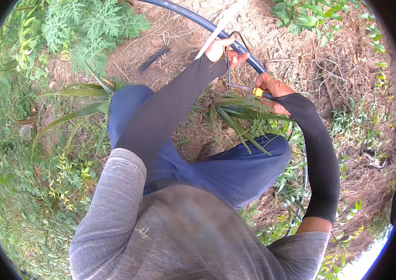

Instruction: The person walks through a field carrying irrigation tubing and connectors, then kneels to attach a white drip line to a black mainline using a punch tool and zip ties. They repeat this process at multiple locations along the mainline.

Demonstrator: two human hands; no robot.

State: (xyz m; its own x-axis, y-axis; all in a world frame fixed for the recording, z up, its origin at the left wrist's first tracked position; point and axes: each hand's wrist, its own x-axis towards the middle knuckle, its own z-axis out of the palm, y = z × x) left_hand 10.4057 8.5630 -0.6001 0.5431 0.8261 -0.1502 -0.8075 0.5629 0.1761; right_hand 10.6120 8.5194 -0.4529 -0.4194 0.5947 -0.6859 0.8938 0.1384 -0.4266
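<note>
Bright daylight with mostly soft shadows. The soil [174, 35] appears pale at upper centre; glare whitens the lower-right rim. Haze blurs the shirt [198, 233]; black borders frame the fisheye-curved view.

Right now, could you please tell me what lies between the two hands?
The head view shows blue pipe, thin black tubing and a yellow-handled tool's grey end.

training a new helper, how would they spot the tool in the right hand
Follow the blue pipe from the top edge down to the right hand. The tool is in that hand's grip, pointing left. Yellow on its handle sets it apart from the pipe and thin black tube.
</note>
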